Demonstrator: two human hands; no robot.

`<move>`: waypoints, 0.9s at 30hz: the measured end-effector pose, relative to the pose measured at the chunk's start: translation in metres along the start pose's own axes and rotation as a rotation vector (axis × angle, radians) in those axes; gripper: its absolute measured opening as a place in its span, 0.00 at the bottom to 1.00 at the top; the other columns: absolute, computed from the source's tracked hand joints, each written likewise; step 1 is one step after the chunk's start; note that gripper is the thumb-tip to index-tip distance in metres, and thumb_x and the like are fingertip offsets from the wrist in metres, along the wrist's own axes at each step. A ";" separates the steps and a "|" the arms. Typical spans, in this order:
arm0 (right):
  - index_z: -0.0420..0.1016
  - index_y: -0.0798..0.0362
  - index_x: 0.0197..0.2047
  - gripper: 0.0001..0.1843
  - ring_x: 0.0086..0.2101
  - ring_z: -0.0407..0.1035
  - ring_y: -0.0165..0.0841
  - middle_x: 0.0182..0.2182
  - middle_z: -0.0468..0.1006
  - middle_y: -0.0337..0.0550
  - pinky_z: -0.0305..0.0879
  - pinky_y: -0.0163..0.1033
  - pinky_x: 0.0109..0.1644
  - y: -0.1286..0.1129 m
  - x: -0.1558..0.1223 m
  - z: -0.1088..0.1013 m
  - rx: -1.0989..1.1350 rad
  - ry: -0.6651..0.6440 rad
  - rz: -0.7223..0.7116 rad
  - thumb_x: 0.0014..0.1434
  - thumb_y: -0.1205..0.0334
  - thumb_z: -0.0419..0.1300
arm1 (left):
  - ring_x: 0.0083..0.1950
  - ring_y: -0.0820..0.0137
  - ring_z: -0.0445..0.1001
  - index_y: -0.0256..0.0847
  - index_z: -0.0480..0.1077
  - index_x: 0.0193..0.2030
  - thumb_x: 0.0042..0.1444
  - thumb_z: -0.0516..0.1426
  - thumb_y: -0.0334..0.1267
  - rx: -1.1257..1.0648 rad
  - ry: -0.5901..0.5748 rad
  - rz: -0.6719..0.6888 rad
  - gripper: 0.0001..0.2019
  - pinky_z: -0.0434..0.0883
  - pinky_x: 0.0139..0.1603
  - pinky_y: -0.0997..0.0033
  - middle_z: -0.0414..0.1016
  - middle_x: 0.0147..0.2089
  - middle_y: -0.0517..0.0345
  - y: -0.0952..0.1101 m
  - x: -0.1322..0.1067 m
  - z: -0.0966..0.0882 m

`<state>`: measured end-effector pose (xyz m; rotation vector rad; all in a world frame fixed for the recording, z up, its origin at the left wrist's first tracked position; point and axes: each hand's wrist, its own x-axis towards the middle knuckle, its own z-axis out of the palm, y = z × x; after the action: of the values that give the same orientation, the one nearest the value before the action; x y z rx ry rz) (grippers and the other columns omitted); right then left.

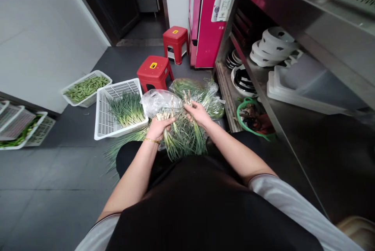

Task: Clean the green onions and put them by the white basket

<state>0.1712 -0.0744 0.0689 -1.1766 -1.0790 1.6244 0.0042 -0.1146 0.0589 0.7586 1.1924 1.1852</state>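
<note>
Baskets [20,121] at the frame's left edge are cut off, with greens [22,141] showing in the lowest. Next, a small white basket [93,100] holds green pods [84,89], and a larger white crate [102,107] holds spring onions [128,110]. At centre, your left hand [158,129] grips one onion bunch [172,145]; your right hand [199,113] pinches another bunch [200,137]. Just beyond, a clear bag [190,87] blurs its greenery. At right, a green basin's [240,117] dark contents are hard to make out.

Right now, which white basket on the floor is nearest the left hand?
The basket holding green onions; the bean basket and stacked baskets are farther left.
</note>
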 end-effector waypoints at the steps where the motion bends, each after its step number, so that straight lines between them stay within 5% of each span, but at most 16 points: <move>1: 0.66 0.53 0.35 0.19 0.14 0.53 0.20 0.20 0.67 0.31 0.46 0.28 0.15 -0.001 -0.002 -0.002 0.002 0.006 -0.002 0.49 0.49 0.65 | 0.14 0.83 0.56 0.35 0.63 0.23 0.30 0.71 0.36 -0.017 0.008 0.006 0.19 0.54 0.14 0.78 0.63 0.17 0.67 0.001 0.000 -0.002; 3: 0.68 0.53 0.36 0.20 0.14 0.48 0.19 0.17 0.63 0.29 0.41 0.28 0.14 0.002 -0.007 0.000 -0.067 -0.074 0.018 0.46 0.51 0.68 | 0.14 0.82 0.57 0.35 0.64 0.23 0.29 0.71 0.36 -0.020 0.052 0.034 0.19 0.55 0.14 0.78 0.64 0.17 0.66 0.000 0.001 -0.001; 6: 0.70 0.56 0.30 0.20 0.16 0.53 0.21 0.16 0.63 0.30 0.47 0.29 0.17 0.014 -0.015 0.011 -0.212 -0.237 0.039 0.38 0.56 0.73 | 0.14 0.80 0.60 0.36 0.65 0.23 0.30 0.70 0.37 0.016 0.107 0.089 0.18 0.58 0.14 0.77 0.66 0.17 0.64 -0.003 0.002 0.002; 10: 0.68 0.55 0.24 0.18 0.16 0.51 0.22 0.13 0.59 0.29 0.45 0.30 0.17 0.020 -0.022 0.009 -0.235 -0.226 0.090 0.38 0.54 0.72 | 0.14 0.79 0.60 0.35 0.66 0.24 0.35 0.69 0.38 0.037 0.115 0.095 0.16 0.57 0.13 0.78 0.68 0.17 0.62 0.001 0.007 -0.004; 15: 0.71 0.54 0.26 0.17 0.13 0.47 0.21 0.11 0.57 0.28 0.39 0.30 0.14 0.005 -0.036 -0.040 -0.286 -0.292 0.197 0.40 0.54 0.70 | 0.14 0.80 0.60 0.35 0.65 0.22 0.32 0.67 0.33 -0.057 0.223 0.046 0.13 0.56 0.13 0.80 0.66 0.15 0.63 0.010 0.022 -0.023; 20: 0.69 0.54 0.25 0.16 0.12 0.45 0.20 0.11 0.58 0.30 0.37 0.30 0.14 0.004 -0.055 -0.096 -0.192 -0.257 0.218 0.42 0.54 0.69 | 0.12 0.80 0.57 0.35 0.66 0.21 0.37 0.65 0.33 0.025 0.337 -0.024 0.10 0.54 0.12 0.80 0.66 0.14 0.62 -0.004 0.039 -0.032; 23: 0.70 0.56 0.26 0.17 0.12 0.44 0.19 0.11 0.58 0.30 0.36 0.29 0.14 0.006 -0.056 -0.106 -0.129 -0.161 0.199 0.42 0.53 0.69 | 0.11 0.81 0.55 0.36 0.65 0.20 0.36 0.66 0.34 0.203 0.297 -0.053 0.12 0.52 0.10 0.79 0.65 0.14 0.63 -0.015 0.043 -0.026; 27: 0.72 0.57 0.25 0.18 0.12 0.44 0.20 0.10 0.55 0.28 0.37 0.30 0.14 0.013 -0.040 -0.088 -0.133 -0.069 0.206 0.39 0.53 0.70 | 0.10 0.79 0.56 0.38 0.64 0.18 0.27 0.70 0.31 0.395 0.116 -0.082 0.17 0.51 0.10 0.77 0.63 0.12 0.65 -0.018 0.039 -0.004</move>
<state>0.2626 -0.1017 0.0495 -1.3652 -1.1554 1.7834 0.0028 -0.0828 0.0306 0.9324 1.5658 0.9458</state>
